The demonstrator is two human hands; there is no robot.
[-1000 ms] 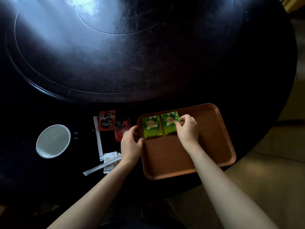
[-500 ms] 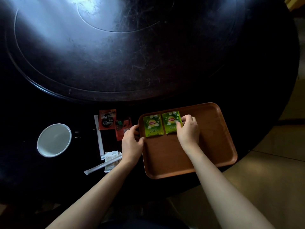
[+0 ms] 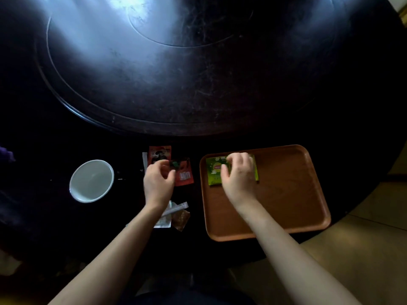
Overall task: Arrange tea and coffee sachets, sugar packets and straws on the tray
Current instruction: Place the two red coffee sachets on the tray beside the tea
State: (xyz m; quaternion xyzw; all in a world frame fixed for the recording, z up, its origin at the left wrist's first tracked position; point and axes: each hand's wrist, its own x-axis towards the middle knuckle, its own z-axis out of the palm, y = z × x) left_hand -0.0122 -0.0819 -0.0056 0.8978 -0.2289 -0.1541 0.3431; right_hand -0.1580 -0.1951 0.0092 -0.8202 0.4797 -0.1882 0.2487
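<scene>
Pinching a flat sachet off a dark, glossy tabletop (image 3: 198, 84) goes best with a fingernail slid under one edge, and that looks like the step in hand: the left hand (image 3: 159, 181) hovers with thumb and fingers curled narrow over the red coffee sachets (image 3: 184, 176), though I cannot tell whether it has hold of one. The right hand (image 3: 239, 176) lies spread on the green tea sachets (image 3: 214, 170) at about 10 o'clock on the tray (image 3: 286, 194), fingers pressing them flat; keeping that light pressure should stop the thin foil sliding on the smooth tray. The tray is a brown rounded rectangle with a low raised rim, matte and lightly grained, mostly bare from its centre toward 5 o'clock. The coffee sachets sit just off its 9 o'clock edge, shiny and slightly crinkled. At 7 o'clock of the tray lie a white paper-wrapped straw (image 3: 176, 209), pale sugar packets (image 3: 164, 221) and a brown packet (image 3: 181, 220), overlapping in a loose heap, partly under the left forearm. A round white cup (image 3: 91, 181) stands well apart at 9 o'clock.
</scene>
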